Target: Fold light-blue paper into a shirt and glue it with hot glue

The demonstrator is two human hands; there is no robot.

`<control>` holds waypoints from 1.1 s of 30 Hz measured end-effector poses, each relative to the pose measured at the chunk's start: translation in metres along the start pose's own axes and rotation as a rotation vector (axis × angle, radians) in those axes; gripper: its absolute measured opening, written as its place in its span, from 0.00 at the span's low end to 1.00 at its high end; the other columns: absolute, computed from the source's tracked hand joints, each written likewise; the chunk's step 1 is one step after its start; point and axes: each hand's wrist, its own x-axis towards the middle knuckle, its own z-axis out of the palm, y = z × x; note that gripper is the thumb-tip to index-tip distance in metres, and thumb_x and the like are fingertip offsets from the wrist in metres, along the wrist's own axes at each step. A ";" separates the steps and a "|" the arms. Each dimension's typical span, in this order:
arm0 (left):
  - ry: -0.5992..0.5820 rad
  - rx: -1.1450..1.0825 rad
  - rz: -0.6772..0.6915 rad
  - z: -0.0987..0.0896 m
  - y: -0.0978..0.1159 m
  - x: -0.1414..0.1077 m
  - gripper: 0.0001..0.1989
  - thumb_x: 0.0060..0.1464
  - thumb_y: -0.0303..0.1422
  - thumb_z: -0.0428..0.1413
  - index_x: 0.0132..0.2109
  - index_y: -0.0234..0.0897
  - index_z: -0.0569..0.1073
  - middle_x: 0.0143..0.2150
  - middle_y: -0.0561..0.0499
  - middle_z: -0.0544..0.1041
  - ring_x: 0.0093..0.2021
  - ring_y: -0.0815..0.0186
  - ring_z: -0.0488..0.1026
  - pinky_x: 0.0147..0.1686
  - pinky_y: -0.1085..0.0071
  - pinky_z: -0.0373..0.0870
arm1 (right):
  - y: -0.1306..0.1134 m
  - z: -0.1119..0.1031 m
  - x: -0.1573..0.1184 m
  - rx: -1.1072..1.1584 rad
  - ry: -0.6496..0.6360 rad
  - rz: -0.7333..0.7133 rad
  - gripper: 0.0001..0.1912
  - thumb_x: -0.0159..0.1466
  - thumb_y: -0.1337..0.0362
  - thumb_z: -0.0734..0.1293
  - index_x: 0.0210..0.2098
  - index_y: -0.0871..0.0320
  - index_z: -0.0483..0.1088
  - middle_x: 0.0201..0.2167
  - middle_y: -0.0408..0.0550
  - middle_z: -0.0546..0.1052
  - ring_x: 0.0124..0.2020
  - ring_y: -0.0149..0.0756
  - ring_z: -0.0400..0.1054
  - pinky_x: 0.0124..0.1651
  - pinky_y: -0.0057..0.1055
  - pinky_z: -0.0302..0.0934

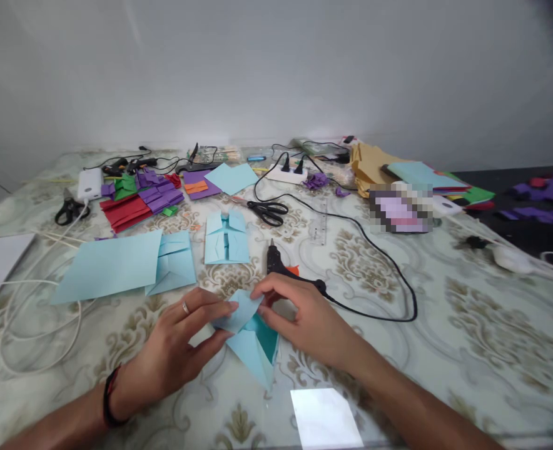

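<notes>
While the left hand (189, 334) presses its fingers on the folded blue paper (253, 350), the right hand (299, 309) pinches its edge. Black scissors (269, 212) lie beyond.

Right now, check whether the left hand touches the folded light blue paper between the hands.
Touching. In the head view, the left hand has a fingertip lying on top of the folded light blue paper.

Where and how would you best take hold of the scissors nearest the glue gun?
I'd grip the scissors by their black handles, coming from the near right: they seem to lie flat, handles to the right, blades pointing away to the left.
</notes>
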 end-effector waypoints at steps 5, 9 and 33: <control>-0.084 -0.077 -0.068 -0.006 0.005 0.002 0.14 0.67 0.36 0.59 0.57 0.39 0.72 0.49 0.44 0.80 0.49 0.59 0.79 0.47 0.64 0.80 | 0.001 0.005 -0.002 -0.049 0.004 -0.036 0.09 0.64 0.74 0.65 0.41 0.55 0.72 0.37 0.45 0.78 0.36 0.33 0.74 0.41 0.31 0.68; -0.060 -0.123 -0.135 -0.006 0.005 0.004 0.07 0.69 0.30 0.55 0.51 0.39 0.74 0.45 0.46 0.80 0.46 0.61 0.79 0.46 0.65 0.78 | 0.004 0.011 -0.003 -0.080 -0.015 -0.076 0.09 0.64 0.75 0.66 0.40 0.56 0.72 0.36 0.45 0.77 0.36 0.34 0.73 0.40 0.31 0.67; 0.005 0.154 -0.016 0.003 -0.005 0.002 0.06 0.66 0.24 0.58 0.44 0.39 0.77 0.36 0.51 0.78 0.37 0.65 0.75 0.37 0.68 0.74 | 0.004 0.008 -0.002 -0.171 0.121 -0.017 0.07 0.64 0.74 0.66 0.36 0.55 0.71 0.32 0.43 0.77 0.32 0.34 0.72 0.36 0.30 0.65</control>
